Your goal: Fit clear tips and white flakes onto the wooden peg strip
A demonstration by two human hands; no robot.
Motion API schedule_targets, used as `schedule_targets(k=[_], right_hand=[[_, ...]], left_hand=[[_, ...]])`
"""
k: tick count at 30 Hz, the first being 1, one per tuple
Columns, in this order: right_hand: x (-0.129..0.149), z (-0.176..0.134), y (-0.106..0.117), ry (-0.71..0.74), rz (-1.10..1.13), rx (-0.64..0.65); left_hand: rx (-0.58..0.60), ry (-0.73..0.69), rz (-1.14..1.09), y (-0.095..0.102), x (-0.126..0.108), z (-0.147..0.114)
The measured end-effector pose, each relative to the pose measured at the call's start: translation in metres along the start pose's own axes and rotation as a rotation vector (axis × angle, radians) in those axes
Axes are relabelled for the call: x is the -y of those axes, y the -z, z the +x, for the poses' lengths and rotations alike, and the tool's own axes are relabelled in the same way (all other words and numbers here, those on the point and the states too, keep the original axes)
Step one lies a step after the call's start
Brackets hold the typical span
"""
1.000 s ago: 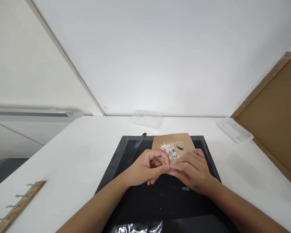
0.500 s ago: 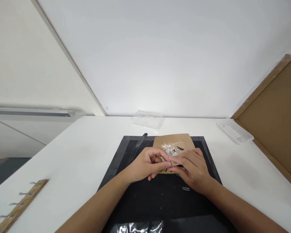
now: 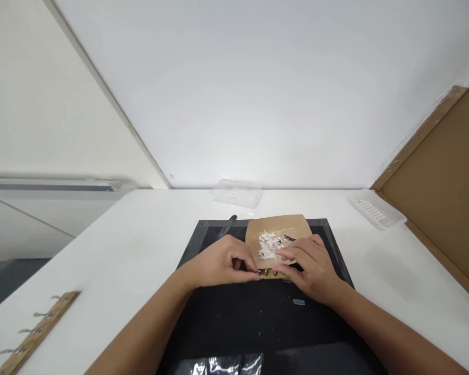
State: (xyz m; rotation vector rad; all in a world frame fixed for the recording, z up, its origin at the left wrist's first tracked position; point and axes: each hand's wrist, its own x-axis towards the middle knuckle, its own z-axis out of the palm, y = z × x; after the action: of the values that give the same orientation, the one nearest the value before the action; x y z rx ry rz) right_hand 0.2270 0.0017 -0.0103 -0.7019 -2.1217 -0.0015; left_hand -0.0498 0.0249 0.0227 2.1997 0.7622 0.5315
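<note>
My left hand (image 3: 226,263) is closed, its thumb and forefinger pinched at the left end of a light wooden strip (image 3: 271,277) that carries several small dark metal knobs (image 3: 266,272). What sits between those fingertips is too small to make out. My right hand (image 3: 310,265) has its fingers apart, the thumb near the strip's right part and the forefinger over the pile of small white pieces (image 3: 269,245). This pile lies on a brown paper sheet (image 3: 277,223) just behind the strip. A small black item (image 3: 289,238) on the paper is partly covered by my right hand.
Everything rests on a black mat (image 3: 234,317) on a white table (image 3: 140,250). A dark, flat tool (image 3: 229,225) lies behind my left hand. Clear plastic box (image 3: 236,194) and tray (image 3: 377,210) stand at the back; a wooden hook rack (image 3: 42,330) lies left. Cardboard (image 3: 441,172) borders the right.
My hands, fingertips together half a second ago, have parted. The left moved left and down to the strip's end; the right has opened its fingers. More of the white pile and knobs shows.
</note>
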Motion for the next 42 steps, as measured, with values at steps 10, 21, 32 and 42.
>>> schedule_targets(k=[10,21,32,42], right_hand=[[0.0,0.004,0.004,0.011,0.004,-0.03],[0.002,-0.002,0.002,0.005,-0.001,0.027],[0.004,-0.005,-0.002,0.018,0.021,0.075],[0.002,-0.006,-0.003,0.013,0.008,0.076]], left_hand=[[-0.003,-0.054,0.329,-0.006,0.0,0.001],[0.048,0.074,0.202,-0.011,0.01,0.002],[0.093,0.05,0.158,-0.009,0.004,0.005],[0.101,0.07,0.159,-0.005,0.006,0.003]])
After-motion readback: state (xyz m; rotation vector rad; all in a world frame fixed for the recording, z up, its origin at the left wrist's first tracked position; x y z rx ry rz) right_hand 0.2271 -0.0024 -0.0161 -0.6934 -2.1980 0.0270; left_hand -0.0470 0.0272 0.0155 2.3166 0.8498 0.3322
